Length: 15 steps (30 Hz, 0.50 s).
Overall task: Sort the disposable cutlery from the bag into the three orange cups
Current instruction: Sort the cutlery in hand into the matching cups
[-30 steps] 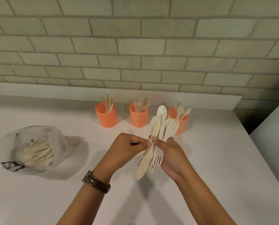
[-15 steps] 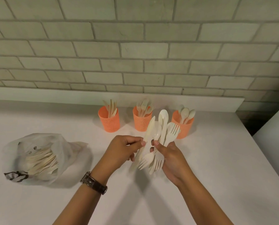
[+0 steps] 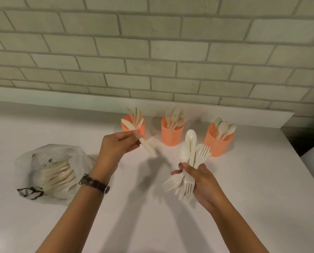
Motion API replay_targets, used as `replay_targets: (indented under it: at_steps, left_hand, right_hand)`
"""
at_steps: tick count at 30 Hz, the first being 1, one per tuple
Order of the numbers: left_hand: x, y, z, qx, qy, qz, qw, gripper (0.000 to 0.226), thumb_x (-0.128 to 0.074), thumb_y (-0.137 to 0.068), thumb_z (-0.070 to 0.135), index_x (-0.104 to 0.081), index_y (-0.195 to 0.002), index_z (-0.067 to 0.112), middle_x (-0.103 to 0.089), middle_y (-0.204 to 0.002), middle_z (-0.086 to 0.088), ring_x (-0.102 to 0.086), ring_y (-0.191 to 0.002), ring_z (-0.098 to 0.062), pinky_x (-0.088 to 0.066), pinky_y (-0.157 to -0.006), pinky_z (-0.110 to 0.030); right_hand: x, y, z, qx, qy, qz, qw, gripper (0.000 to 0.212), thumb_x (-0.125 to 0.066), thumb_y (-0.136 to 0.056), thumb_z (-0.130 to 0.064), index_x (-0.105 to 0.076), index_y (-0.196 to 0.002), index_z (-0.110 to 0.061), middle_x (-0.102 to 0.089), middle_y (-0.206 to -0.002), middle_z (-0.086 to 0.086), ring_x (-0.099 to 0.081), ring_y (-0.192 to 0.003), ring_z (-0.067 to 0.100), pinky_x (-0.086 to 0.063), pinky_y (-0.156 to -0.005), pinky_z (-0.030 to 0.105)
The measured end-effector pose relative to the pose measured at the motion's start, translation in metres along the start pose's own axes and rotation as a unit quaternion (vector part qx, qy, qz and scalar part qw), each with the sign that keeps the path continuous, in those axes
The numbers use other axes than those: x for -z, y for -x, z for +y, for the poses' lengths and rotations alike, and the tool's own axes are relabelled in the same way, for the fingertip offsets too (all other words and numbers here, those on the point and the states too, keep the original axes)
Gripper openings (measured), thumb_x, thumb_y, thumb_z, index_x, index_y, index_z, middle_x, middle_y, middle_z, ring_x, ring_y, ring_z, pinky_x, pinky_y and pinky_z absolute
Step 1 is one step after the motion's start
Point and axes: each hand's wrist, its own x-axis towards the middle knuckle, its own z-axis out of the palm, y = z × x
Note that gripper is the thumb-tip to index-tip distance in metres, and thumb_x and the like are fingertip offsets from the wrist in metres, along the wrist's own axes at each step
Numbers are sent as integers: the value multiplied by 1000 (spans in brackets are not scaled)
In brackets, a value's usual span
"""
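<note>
Left hand (image 3: pixel 118 145) pinches a blurred, probably cream plastic knife (image 3: pixel 146 144); right hand (image 3: pixel 198 179) grips a bundle of cream forks and spoons (image 3: pixel 191 154). Next: knife into the leftmost orange perforated cup (image 3: pixel 143 129).

The white counter (image 3: pixel 244 189) carries three orange cups standing upright in a row near its back edge, set apart: knife cup (image 3: pixel 142 129), fork cup (image 3: pixel 172 136), spoon cup (image 3: pixel 218 144). A clear bag (image 3: pixel 33 161) of cutlery lies slumped at the left.
</note>
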Motion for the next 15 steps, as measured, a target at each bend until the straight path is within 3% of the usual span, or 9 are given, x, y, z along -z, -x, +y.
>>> replay_targets:
  at_steps: [5, 8, 12, 15]
  left_hand:
    - [8, -60, -2, -79, -50, 100, 991, 18, -67, -79, -1, -63, -76, 17, -70, -61, 9, -65, -61, -5, -52, -66, -16]
    - [9, -95, -4, -122, -101, 178, 971, 25, -71, -78, 8, -50, -84, 18, -68, -74, 1, -62, -67, -4, -45, -62, -9]
    - [8, -129, -14, -109, -154, 212, 959, 36, -70, -79, 15, -53, -111, 13, -69, -88, 1, -63, -78, -7, -42, -62, -9]
    - [11, -146, -34, -66, -232, 186, 953, 29, -69, -79, 15, -61, -107, 11, -71, -96, -2, -63, -81, -9, -42, -63, -12]
  right_hand:
    - [10, -6, 9, -8, 25, 13, 1000, 18, -53, -91, -8, -55, -109, -12, -61, -79, 3, -69, -74, 21, -42, -91, 41]
    - [16, -10, 14, -16, 31, 24, 999, 21, -57, -87, -11, -58, -108, -10, -63, -82, 4, -70, -77, 21, -42, -96, 47]
    - [19, -14, 16, -24, 7, 27, 999, 52, -74, -65, -28, -59, -110, -7, -62, -81, 5, -67, -74, 20, -42, -89, 46]
    - [22, -19, 18, -28, -10, 22, 999, 39, -65, -70, -20, -60, -108, -10, -61, -80, 6, -64, -72, 20, -41, -85, 46]
